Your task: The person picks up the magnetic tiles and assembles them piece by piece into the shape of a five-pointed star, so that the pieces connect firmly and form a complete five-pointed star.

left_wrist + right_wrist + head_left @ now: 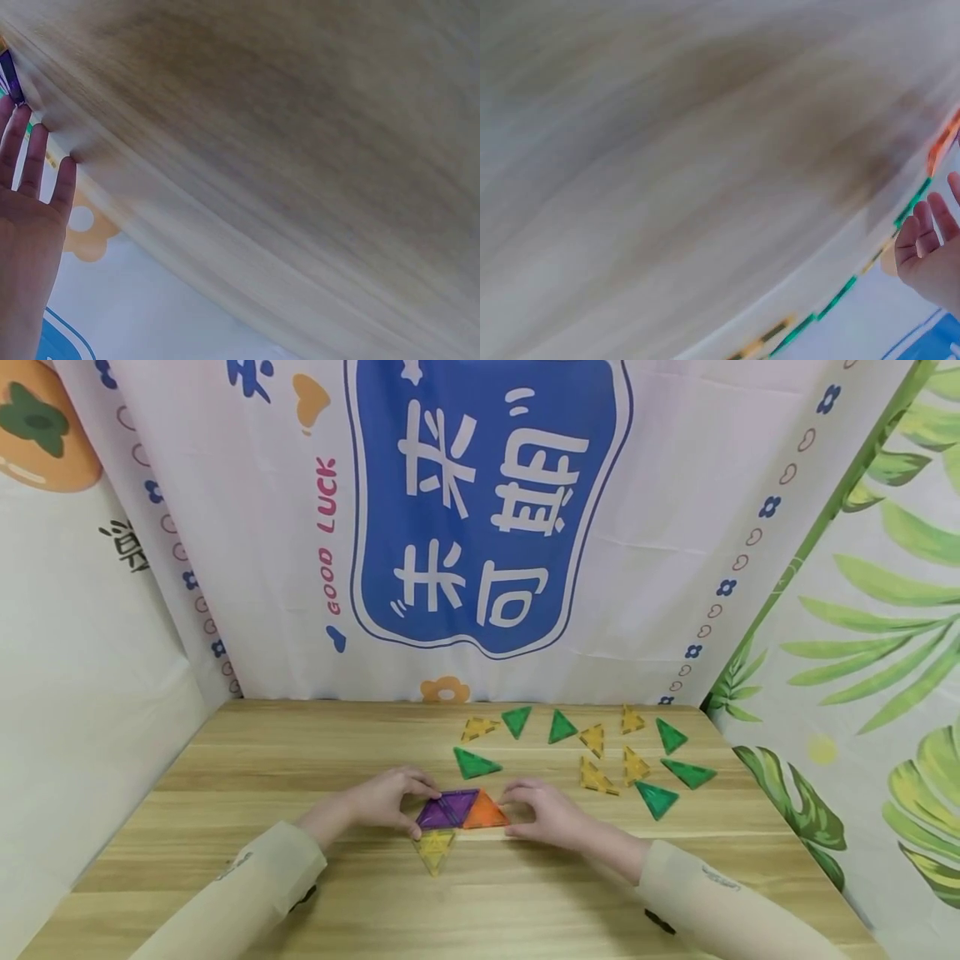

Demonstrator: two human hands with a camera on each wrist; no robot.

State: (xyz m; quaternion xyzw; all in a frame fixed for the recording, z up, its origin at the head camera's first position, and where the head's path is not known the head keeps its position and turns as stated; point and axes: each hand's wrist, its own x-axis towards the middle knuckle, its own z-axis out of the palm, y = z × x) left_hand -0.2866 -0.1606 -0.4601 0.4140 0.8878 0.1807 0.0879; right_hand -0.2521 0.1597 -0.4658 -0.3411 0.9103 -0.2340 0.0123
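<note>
Two purple triangular magnetic tiles (450, 808) lie edge to edge on the wooden table, with an orange triangular magnetic tile (485, 812) against their right side. A clear yellow triangular tile (435, 850) sits below the purple pair, point toward the person. My left hand (390, 800) holds the purple tiles' left end between thumb and index finger; its other fingers (34, 161) extend in the left wrist view. From the right, my right hand (549, 812) holds the orange tile between thumb and fingers. In the right wrist view, the orange tile (939, 150) is partly cut off.
Several loose green triangular tiles (657, 798) and yellow triangular tiles (597, 777) lie flat toward the back right of the table (300, 752). One green tile (476, 763) is just behind the joined pieces. A printed cloth (300, 668) hangs at the table's back edge.
</note>
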